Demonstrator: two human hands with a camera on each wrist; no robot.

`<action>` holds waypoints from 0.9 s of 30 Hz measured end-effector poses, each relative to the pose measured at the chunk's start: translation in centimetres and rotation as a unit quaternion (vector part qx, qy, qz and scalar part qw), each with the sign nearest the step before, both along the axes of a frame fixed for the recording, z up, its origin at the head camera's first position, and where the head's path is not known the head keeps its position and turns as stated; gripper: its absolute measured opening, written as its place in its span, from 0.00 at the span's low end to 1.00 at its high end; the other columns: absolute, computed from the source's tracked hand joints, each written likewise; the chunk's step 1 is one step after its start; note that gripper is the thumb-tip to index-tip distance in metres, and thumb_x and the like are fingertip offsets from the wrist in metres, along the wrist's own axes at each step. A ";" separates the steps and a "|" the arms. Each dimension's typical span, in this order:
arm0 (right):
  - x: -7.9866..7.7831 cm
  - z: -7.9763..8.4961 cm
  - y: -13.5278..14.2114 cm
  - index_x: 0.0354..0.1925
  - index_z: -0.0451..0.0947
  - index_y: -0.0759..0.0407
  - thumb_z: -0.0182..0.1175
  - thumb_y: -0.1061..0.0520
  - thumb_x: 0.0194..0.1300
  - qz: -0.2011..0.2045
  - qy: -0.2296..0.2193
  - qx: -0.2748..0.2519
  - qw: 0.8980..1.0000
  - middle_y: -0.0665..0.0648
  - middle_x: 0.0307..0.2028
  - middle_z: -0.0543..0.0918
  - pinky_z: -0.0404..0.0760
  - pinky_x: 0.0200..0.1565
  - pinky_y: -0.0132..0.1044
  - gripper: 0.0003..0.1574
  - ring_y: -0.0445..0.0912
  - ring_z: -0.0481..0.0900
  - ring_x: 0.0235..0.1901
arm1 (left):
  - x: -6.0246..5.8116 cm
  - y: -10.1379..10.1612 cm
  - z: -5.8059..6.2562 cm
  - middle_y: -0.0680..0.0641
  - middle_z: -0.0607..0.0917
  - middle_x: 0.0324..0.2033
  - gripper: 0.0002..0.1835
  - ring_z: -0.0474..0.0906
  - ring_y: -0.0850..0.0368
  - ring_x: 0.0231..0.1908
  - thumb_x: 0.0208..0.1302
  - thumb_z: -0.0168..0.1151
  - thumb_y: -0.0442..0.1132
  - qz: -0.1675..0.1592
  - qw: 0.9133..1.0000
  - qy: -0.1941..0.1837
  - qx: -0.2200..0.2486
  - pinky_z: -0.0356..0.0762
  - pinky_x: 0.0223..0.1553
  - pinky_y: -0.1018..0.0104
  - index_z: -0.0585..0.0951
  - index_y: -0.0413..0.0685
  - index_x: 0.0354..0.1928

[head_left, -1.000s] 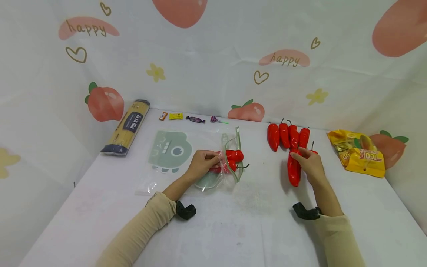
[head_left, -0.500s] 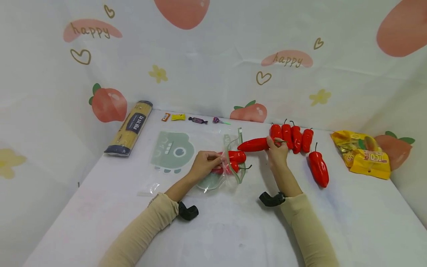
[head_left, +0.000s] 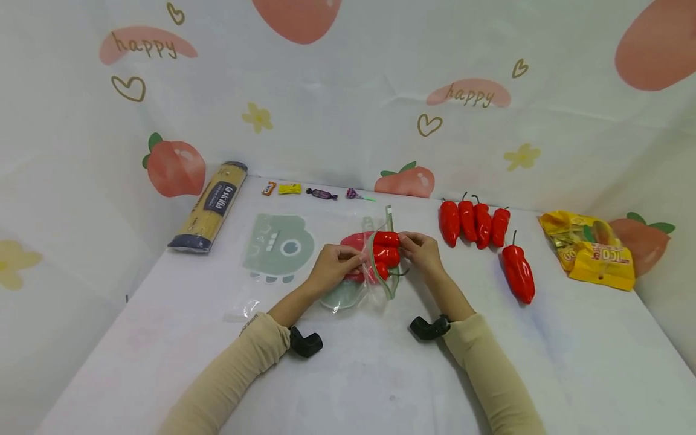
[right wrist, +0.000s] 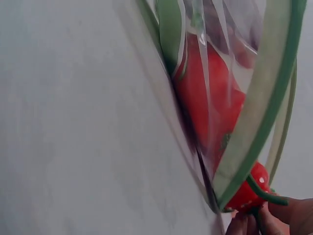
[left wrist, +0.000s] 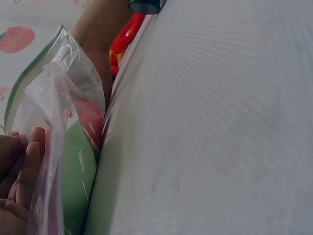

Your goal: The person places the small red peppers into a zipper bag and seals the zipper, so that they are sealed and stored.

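A clear zip bag (head_left: 278, 249) with a green dinosaur print lies flat, its green-edged mouth facing right. My left hand (head_left: 330, 269) pinches the upper film near that mouth; in the left wrist view, the fingers (left wrist: 30, 164) are partly behind the film. Three red peppers are at the opening, bodies inside and stem ends poking out. My right hand (head_left: 425, 254) holds the stem end of the uppermost pepper (head_left: 387, 238). In the right wrist view, the right fingertips touch a pepper's stem end, and another red pepper (right wrist: 208, 93) shows through the film.
Several red peppers (head_left: 483, 225) stand in a row at the back right; another pepper (head_left: 518, 273) lies nearer. A yellow candy bag (head_left: 589, 251) is far right. A spaghetti pack (head_left: 211, 208) lies at left. Small candies (head_left: 322, 194) line the back edge.
My right hand has carried a pepper from the right-hand group leftward and into the bag's mouth, stem end outward. My left hand has stayed in place on the bag.
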State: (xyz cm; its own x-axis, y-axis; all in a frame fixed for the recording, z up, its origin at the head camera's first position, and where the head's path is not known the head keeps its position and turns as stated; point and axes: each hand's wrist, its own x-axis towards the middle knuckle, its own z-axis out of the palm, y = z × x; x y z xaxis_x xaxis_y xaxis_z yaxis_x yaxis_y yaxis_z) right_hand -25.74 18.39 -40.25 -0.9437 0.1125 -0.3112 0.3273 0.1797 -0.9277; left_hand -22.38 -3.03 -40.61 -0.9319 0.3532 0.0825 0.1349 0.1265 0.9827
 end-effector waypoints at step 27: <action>5.1 3.7 16.5 0.61 0.68 0.44 0.63 0.50 0.55 -0.233 0.121 -0.155 0.952 0.40 0.55 0.75 0.59 0.63 0.23 0.34 0.34 0.67 0.59 | 0.0 -0.1 0.1 0.36 0.85 0.33 0.13 0.82 0.58 0.26 0.61 0.59 0.37 -0.001 1.000 -0.008 0.002 0.82 0.34 0.71 0.82 0.33 0.41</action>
